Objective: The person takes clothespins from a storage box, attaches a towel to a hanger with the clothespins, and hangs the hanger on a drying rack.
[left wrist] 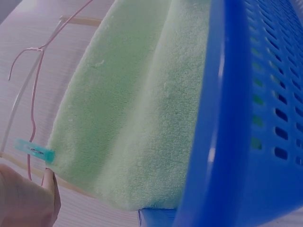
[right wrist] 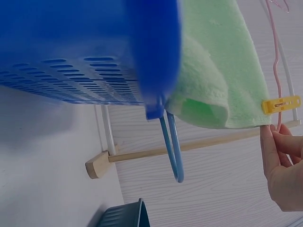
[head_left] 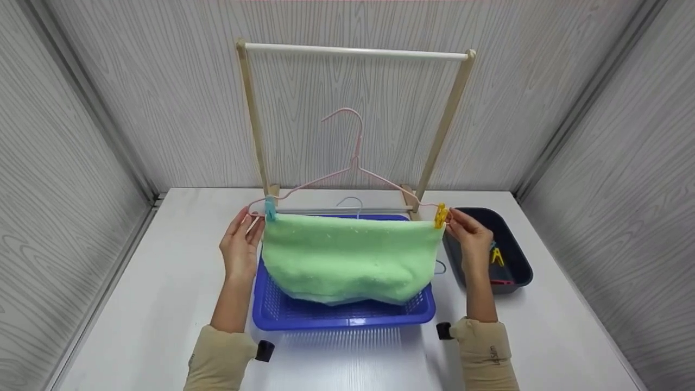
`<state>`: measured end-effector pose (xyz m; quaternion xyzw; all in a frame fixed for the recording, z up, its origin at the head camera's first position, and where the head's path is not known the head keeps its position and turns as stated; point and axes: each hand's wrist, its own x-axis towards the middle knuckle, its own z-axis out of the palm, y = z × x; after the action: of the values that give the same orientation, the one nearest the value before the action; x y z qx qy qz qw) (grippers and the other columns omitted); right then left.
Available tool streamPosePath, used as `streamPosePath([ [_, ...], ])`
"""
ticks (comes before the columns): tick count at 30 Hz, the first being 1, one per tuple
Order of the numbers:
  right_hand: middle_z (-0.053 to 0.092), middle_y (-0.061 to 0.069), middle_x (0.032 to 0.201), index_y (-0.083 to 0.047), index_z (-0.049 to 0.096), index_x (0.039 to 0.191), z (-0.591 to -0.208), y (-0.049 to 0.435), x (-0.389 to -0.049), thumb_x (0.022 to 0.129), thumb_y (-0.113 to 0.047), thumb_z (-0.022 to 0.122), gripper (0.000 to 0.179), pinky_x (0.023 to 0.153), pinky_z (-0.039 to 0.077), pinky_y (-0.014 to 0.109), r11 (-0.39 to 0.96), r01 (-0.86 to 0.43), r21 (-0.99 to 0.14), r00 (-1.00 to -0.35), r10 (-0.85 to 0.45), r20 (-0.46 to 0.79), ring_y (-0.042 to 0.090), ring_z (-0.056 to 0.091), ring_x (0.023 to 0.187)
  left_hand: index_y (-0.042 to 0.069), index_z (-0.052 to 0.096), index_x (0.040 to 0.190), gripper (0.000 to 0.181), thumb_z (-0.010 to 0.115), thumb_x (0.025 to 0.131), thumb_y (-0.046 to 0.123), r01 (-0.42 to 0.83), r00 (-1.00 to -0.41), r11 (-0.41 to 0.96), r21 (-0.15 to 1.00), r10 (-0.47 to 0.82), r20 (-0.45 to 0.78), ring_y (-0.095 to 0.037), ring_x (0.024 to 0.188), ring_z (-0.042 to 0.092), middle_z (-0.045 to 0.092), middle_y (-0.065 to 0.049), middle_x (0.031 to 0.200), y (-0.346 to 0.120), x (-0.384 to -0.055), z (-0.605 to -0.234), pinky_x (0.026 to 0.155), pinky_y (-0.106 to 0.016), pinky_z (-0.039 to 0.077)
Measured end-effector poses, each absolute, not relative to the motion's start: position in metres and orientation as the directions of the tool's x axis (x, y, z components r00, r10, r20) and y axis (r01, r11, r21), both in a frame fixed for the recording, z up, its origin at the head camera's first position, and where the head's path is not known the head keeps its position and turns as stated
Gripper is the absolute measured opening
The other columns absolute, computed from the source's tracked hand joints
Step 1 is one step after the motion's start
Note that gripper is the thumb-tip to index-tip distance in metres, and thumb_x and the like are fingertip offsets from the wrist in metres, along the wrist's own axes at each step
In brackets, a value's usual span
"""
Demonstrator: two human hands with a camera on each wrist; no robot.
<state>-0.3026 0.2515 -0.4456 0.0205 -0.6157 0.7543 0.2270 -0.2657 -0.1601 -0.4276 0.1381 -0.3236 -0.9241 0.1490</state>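
A light green towel (head_left: 353, 255) hangs from a pink wire hanger (head_left: 359, 145), its top edge spread along the lower bar. A teal clothespin (head_left: 270, 208) clips its left corner and a yellow clothespin (head_left: 441, 215) its right one. My left hand (head_left: 240, 247) holds the hanger's left end, just outside the teal clothespin. At the other end my right hand (head_left: 473, 239) pinches the hanger beside the yellow clothespin, fingertips right at the towel's corner in the right wrist view. The towel's lower part overlaps a blue plastic basket (head_left: 347, 322).
Behind the basket stands a wooden rack with a white top rod (head_left: 355, 51). A dark grey tub (head_left: 520, 260) with several clothespins sits at the right, under my right forearm. Blue hanger hooks (head_left: 441, 266) stick out of the basket. Grey panel walls enclose the white table (head_left: 163, 304).
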Motion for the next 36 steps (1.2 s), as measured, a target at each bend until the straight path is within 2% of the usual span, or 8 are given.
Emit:
streamPosePath([
  [2, 0.062, 0.024, 0.105, 0.008, 0.063, 0.109, -0.444, 0.251, -0.302, 0.083, 0.003, 0.064, 0.026, 0.077, 0.050, 0.031, -0.133, -0.361, -0.923, -0.895, 0.326, 0.304, 0.036, 0.059, 0.098, -0.007, 0.039, 0.133, 0.038, 0.042, 0.096, 0.001, 0.196, -0.921, -0.718, 0.668, -0.368, -0.125, -0.027, 0.103, 0.055, 0.053, -0.019, 0.107, -0.159, -0.265, -0.426, 0.090, -0.027, 0.041],
  [4, 0.064, 0.021, 0.102, 0.005, 0.066, 0.106, -0.455, 0.258, -0.312, 0.083, 0.001, 0.066, 0.024, 0.075, 0.051, 0.029, -0.199, -0.383, -0.902, -0.899, 0.305, 0.314, 0.030, 0.062, 0.093, -0.008, 0.037, 0.135, 0.039, 0.040, 0.097, 0.000, 0.209, -0.924, -0.696, 0.687, -0.370, -0.093, -0.027, 0.106, 0.053, 0.049, -0.020, 0.110, -0.157, -0.265, -0.423, 0.091, -0.027, 0.041],
  [8, 0.064, 0.020, 0.101, 0.006, 0.066, 0.106, -0.452, 0.259, -0.312, 0.083, 0.003, 0.065, 0.023, 0.076, 0.050, 0.031, -0.201, -0.389, -0.899, -0.898, 0.303, 0.320, 0.024, 0.064, 0.090, -0.009, 0.034, 0.136, 0.040, 0.038, 0.097, -0.002, 0.244, -0.922, -0.668, 0.703, -0.384, -0.045, -0.025, 0.104, 0.052, 0.043, -0.020, 0.113, -0.154, -0.263, -0.418, 0.093, -0.026, 0.039],
  [10, 0.063, 0.022, 0.104, 0.010, 0.062, 0.109, -0.436, 0.252, -0.300, 0.084, 0.007, 0.062, 0.026, 0.079, 0.049, 0.034, -0.139, -0.363, -0.921, -0.894, 0.331, 0.302, 0.029, 0.062, 0.094, -0.009, 0.033, 0.136, 0.040, 0.037, 0.097, -0.003, 0.260, -0.920, -0.661, 0.704, -0.391, -0.026, -0.022, 0.100, 0.053, 0.042, -0.020, 0.114, -0.152, -0.262, -0.415, 0.093, -0.026, 0.039],
  [13, 0.063, 0.020, 0.104, 0.013, 0.059, 0.111, -0.427, 0.251, -0.295, 0.085, 0.010, 0.059, 0.027, 0.078, 0.049, 0.033, -0.137, -0.350, -0.927, -0.892, 0.350, 0.285, 0.032, 0.061, 0.095, -0.009, 0.032, 0.136, 0.039, 0.035, 0.098, -0.003, 0.283, -0.919, -0.651, 0.704, -0.395, 0.004, -0.021, 0.099, 0.053, 0.040, -0.021, 0.116, -0.150, -0.260, -0.410, 0.094, -0.027, 0.038],
  [23, 0.065, 0.014, 0.101, 0.012, 0.059, 0.113, -0.404, 0.255, -0.283, 0.084, 0.007, 0.060, 0.029, 0.078, 0.048, 0.030, -0.151, -0.364, -0.919, -0.880, 0.379, 0.286, 0.022, 0.064, 0.090, -0.010, 0.027, 0.138, 0.042, 0.030, 0.096, -0.008, 0.315, -0.928, -0.616, 0.722, -0.360, 0.099, -0.032, 0.115, 0.043, 0.037, -0.026, 0.123, -0.145, -0.263, -0.393, 0.096, -0.026, 0.037],
  [32, 0.064, 0.015, 0.103, 0.007, 0.063, 0.109, -0.387, 0.268, -0.270, 0.083, 0.002, 0.064, 0.026, 0.077, 0.048, 0.027, -0.172, -0.380, -0.909, -0.862, 0.423, 0.280, 0.022, 0.063, 0.090, -0.010, 0.021, 0.140, 0.044, 0.030, 0.097, -0.006, 0.315, -0.944, -0.531, 0.786, -0.263, 0.201, -0.032, 0.122, 0.038, 0.035, -0.026, 0.131, -0.136, -0.279, -0.372, 0.097, -0.024, 0.035],
  [36, 0.064, 0.016, 0.104, 0.007, 0.064, 0.108, -0.378, 0.276, -0.266, 0.082, 0.000, 0.065, 0.027, 0.077, 0.048, 0.027, -0.168, -0.386, -0.907, -0.850, 0.445, 0.280, 0.022, 0.064, 0.090, -0.011, 0.020, 0.139, 0.044, 0.031, 0.097, -0.006, 0.322, -0.945, -0.545, 0.774, -0.227, 0.234, -0.033, 0.124, 0.036, 0.032, -0.028, 0.134, -0.129, -0.287, -0.363, 0.098, -0.026, 0.034],
])
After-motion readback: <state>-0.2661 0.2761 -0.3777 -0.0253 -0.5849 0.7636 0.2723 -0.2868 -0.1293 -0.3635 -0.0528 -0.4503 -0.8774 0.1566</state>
